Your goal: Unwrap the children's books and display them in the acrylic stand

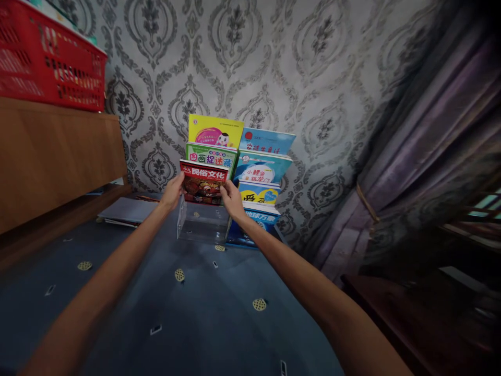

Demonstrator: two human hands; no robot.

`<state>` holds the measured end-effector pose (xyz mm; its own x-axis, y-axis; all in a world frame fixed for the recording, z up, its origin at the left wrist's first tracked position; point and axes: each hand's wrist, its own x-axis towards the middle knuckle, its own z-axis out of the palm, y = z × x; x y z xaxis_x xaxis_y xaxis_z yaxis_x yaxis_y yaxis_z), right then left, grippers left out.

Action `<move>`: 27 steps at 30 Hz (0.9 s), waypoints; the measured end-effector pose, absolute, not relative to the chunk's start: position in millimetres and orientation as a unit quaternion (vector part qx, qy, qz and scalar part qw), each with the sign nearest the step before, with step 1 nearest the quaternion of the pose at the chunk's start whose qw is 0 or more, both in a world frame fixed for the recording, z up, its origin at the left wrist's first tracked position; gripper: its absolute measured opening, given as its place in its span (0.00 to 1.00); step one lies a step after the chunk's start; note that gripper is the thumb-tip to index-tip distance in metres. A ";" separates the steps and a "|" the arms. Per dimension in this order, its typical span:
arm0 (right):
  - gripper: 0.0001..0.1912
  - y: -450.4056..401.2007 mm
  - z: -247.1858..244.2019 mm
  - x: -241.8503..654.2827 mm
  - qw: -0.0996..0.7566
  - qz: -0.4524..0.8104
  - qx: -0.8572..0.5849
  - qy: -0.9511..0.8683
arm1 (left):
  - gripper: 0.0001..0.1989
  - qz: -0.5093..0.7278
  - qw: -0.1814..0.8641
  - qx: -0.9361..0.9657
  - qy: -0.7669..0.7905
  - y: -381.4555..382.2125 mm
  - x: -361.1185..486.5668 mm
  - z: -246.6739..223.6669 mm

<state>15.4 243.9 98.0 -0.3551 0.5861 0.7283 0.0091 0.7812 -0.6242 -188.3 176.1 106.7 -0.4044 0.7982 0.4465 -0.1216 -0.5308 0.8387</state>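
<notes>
- Grey damask wallpaper [324,104] is backing a blue pineapple-print cloth [211,313], where a clear plastic tiered rack [203,224] is standing.
- Both hands are working the grip: left hand [172,192] and right hand [233,201] are clamping opposite side edges of a red rectangular paper book [203,180].
- It's sitting between them, neither hand nearer, just in front of a green paper book [209,155]; its top edge is running hand to hand, the long axis staying hard to tell.
- Titles are calling out: red is reading 少儿民俗文化; green, 图画捉迷藏; a light-blue paper book [279,166], 小鲤鱼跳龙门; a dark-blue paper book [240,235], 地球万象.
</notes>
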 end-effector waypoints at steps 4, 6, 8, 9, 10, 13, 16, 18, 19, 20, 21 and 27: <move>0.11 240.8 98.2 15.7 0.533 0.237 -0.225 -0.780 | 0.27 0.742 0.297 0.448 0.400 176.5 -188.0 105.3; 0.11 238.7 98.5 15.0 0.525 0.219 -0.245 -0.786 | 0.28 0.738 0.290 0.447 0.413 177.3 -188.2 103.1; 0.11 236.8 99.3 13.5 0.507 0.197 -0.276 -0.793 | 0.29 0.730 0.284 0.449 0.430 178.3 -189.1 100.2; 0.11 235.8 100.0 12.5 0.490 0.183 -0.300 -0.798 | 0.29 0.724 0.278 0.450 0.442 178.8 -189.9 98.6; 0.11 234.9 100.7 11.5 0.468 0.167 -0.327 -0.804 | 0.28 0.716 0.269 0.454 0.458 179.1 -191.0 96.9; 0.11 231.8 102.5 8.8 0.407 0.131 -0.394 -0.814 | 0.23 0.671 0.206 0.492 0.515 178.5 -195.3 92.4; 0.12 227.9 102.0 7.7 0.389 0.123 -0.419 -0.811 | 0.16 0.626 0.143 0.536 0.548 176.1 -200.3 90.1; 0.14 224.6 100.1 7.6 0.383 0.121 -0.429 -0.809 | 0.11 0.588 0.065 0.564 0.577 174.7 -203.5 90.0; 0.15 222.8 98.8 7.5 0.381 0.121 -0.432 -0.808 | 0.10 0.561 0.011 0.578 0.593 174.3 -205.0 90.3; 0.17 221.0 97.1 7.4 0.380 0.122 -0.432 -0.808 | 0.09 0.532 -0.041 0.589 0.607 174.2 -206.4 90.5; 0.18 219.3 95.3 7.1 0.382 0.123 -0.429 -0.809 | 0.09 0.507 -0.083 0.595 0.618 174.4 -207.6 90.7; 0.32 213.1 80.7 -0.1 0.462 0.114 -0.379 -0.794 | 0.07 0.483 -0.123 0.582 0.642 176.7 -210.7 87.7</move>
<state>-0.1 213.1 80.7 -0.2864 0.7062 0.6475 0.4964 0.6874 -0.5302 -210.7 176.7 87.7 -0.2923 0.6289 0.7205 0.8664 -0.1449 0.4780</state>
